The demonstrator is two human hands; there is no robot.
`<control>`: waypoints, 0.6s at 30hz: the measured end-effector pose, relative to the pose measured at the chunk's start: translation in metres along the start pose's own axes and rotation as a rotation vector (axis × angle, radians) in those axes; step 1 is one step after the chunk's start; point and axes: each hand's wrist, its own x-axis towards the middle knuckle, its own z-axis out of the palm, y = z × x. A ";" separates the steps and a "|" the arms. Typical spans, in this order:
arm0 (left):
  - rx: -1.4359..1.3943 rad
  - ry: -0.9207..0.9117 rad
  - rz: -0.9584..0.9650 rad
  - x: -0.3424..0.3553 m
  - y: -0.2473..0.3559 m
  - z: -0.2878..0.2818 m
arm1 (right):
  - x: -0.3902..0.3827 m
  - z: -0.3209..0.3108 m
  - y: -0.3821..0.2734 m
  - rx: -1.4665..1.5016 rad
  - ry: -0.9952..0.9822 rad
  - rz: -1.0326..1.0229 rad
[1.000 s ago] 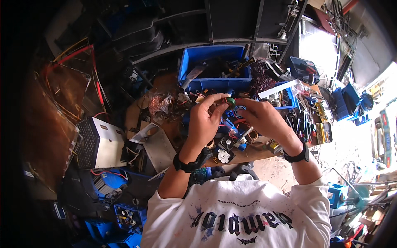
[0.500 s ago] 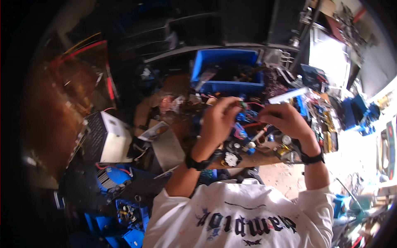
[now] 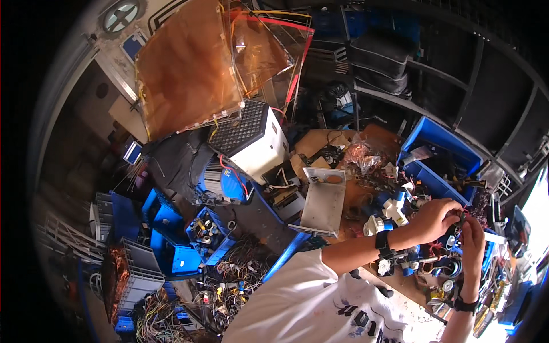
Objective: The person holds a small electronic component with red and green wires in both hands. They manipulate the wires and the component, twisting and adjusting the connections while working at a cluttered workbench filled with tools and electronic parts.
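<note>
My left hand (image 3: 436,220) is closed in a pinch on a small dark piece (image 3: 462,217), too small to name. Close against it, my right hand (image 3: 473,244) has its fingers pressed together at the same spot. Whatever the right fingers hold is hidden. Both hands are above a cluttered workbench, with black bands on both wrists. White plastic fittings (image 3: 394,210) with blue ends lie left of my left hand. Loose wires and small parts are spread beneath the hands.
A blue bin (image 3: 433,182) stands beyond the hands. Left of them are a bent metal panel (image 3: 321,206) and a white box with a black grille (image 3: 266,148). Small blue bins (image 3: 211,234), a wire heap (image 3: 240,268) and a grey crate (image 3: 137,274) sit lower left.
My view has swung left, so the hands now appear farther right. The hands, apart before, have come together around the small piece.
</note>
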 end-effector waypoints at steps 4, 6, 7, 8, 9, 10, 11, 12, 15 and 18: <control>-0.069 -0.034 -0.074 0.000 0.004 -0.010 | 0.009 -0.007 0.009 0.099 -0.069 0.020; -0.100 -0.042 -0.091 0.001 0.009 -0.016 | 0.005 -0.009 -0.006 0.125 -0.110 0.068; -0.122 -0.037 -0.098 0.001 0.009 -0.017 | 0.003 -0.011 -0.008 0.197 -0.136 0.095; -0.154 -0.038 -0.103 0.002 0.012 -0.015 | 0.004 -0.012 -0.004 0.164 -0.138 0.025; -0.163 -0.071 -0.134 0.003 0.014 -0.017 | 0.005 -0.012 0.003 0.129 -0.136 -0.044; -0.193 -0.082 -0.177 0.004 0.015 -0.018 | 0.006 -0.013 0.009 0.093 -0.129 -0.110; -0.222 -0.091 -0.164 0.003 0.010 -0.016 | 0.006 -0.018 0.003 0.037 -0.183 -0.124; -0.255 -0.104 -0.151 0.003 0.000 -0.017 | 0.003 -0.007 0.000 0.030 -0.105 -0.116; -0.295 -0.099 -0.158 -0.001 -0.005 -0.024 | 0.016 0.001 -0.004 -0.014 -0.191 -0.030; -0.341 -0.207 -0.336 0.004 0.017 -0.038 | 0.014 -0.002 -0.025 -0.051 -0.267 -0.010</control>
